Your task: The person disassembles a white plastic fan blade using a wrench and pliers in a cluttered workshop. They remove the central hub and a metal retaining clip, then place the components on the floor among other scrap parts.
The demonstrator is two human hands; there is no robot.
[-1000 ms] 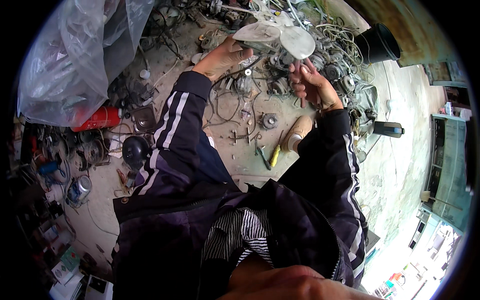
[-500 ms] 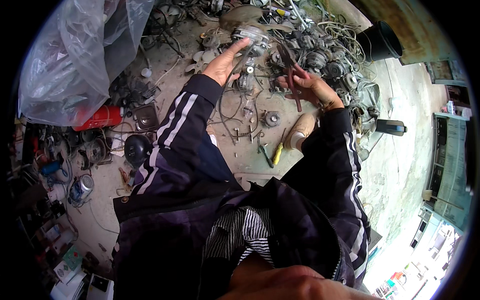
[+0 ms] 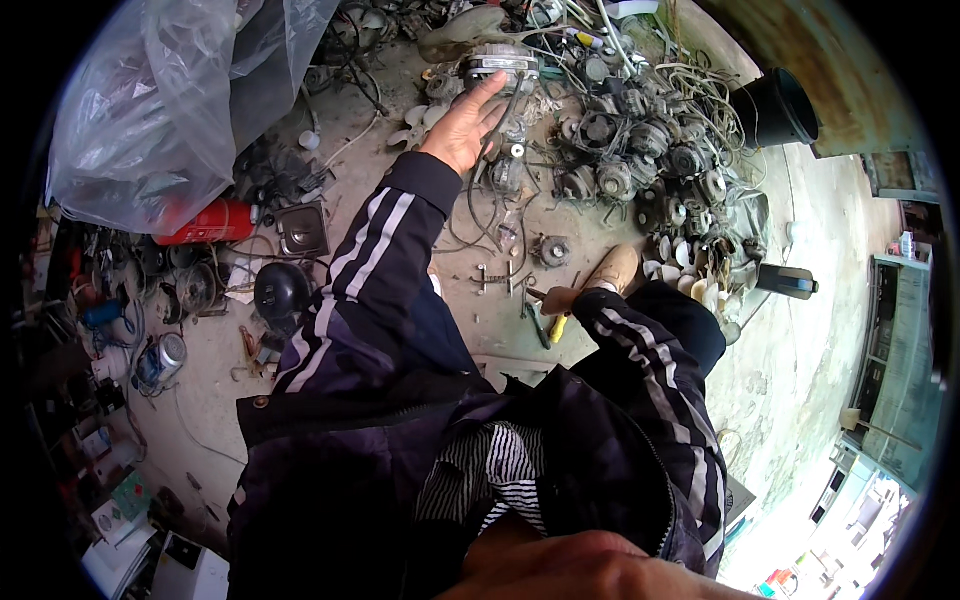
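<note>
My left hand [image 3: 462, 135] reaches forward with fingers stretched out. Its longest fingertip meets the near side of a dusty electric motor [image 3: 503, 66], which has a fan blade [image 3: 458, 36] beside it. A dark cable [image 3: 506, 112] hangs from the motor past the fingers. My right hand [image 3: 562, 300] is low, beside my shoe, over hand tools on the floor. Its fingers are mostly hidden, so any grip is unclear. Just below it are a yellow-handled screwdriver [image 3: 558, 328] and a dark-handled tool [image 3: 537, 326]. A small round motor part [image 3: 551, 251] lies ahead of it.
Several old motors [image 3: 615, 178] and tangled cables are heaped at the far right, near a black bucket [image 3: 777, 108]. Clear plastic sheeting [image 3: 140, 130] and a red cylinder [image 3: 215, 222] lie left. A black rounded object [image 3: 280, 292] sits beside my left sleeve.
My right hand, which held red-handled pliers up beside the motor, has dropped toward me to the floor tools. The blurred fan blade now looks sharp. My left hand's fingers have spread slightly.
</note>
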